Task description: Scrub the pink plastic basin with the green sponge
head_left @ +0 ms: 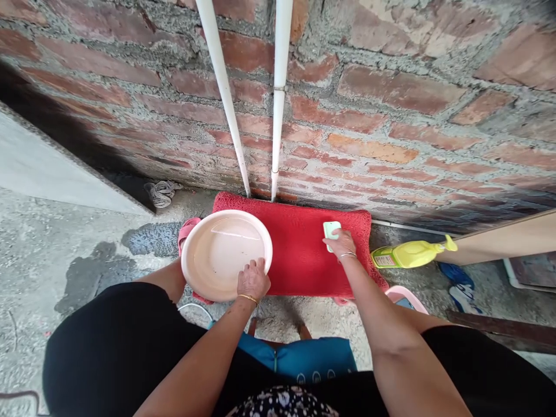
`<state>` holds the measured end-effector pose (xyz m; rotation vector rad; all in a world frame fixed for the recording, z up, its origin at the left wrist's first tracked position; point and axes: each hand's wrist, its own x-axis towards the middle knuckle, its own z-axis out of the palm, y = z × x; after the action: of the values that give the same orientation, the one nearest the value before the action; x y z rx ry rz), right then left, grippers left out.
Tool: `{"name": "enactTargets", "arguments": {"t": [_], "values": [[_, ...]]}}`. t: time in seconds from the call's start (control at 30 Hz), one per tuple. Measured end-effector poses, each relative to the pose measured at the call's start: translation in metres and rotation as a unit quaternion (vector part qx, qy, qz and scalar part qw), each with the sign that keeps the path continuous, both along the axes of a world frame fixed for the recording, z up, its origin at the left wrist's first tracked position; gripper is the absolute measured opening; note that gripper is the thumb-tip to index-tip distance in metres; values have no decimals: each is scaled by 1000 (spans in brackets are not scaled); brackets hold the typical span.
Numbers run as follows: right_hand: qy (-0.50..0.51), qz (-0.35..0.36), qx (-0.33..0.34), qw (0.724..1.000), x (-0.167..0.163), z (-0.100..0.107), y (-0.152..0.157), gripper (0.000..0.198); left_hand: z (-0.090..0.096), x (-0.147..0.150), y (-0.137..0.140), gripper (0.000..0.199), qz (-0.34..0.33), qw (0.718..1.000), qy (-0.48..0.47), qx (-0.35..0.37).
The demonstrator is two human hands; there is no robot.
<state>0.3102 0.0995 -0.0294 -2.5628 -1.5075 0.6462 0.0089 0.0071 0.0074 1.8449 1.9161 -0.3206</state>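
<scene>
1 head camera, close above the left hand [253,280] and right hand [344,242], looks forward and down at brickwork [399,90].

The basin [194,260] is smooth plastic, the cover [297,252] nubby matt cloth, the wall [356,121] rough brick.

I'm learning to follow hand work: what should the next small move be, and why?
Probably stroke the pale green block along the red cloth: the right hand holds it over the cloth, while the left hand is at the near side of the basin.
</scene>
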Motion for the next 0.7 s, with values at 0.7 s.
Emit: {"name": "enactTargets", "arguments": {"t": [0.7], "values": [[76, 165, 46, 982, -184, 12, 88, 37, -3, 0, -1, 38, 1, 1000, 10, 12]]}}
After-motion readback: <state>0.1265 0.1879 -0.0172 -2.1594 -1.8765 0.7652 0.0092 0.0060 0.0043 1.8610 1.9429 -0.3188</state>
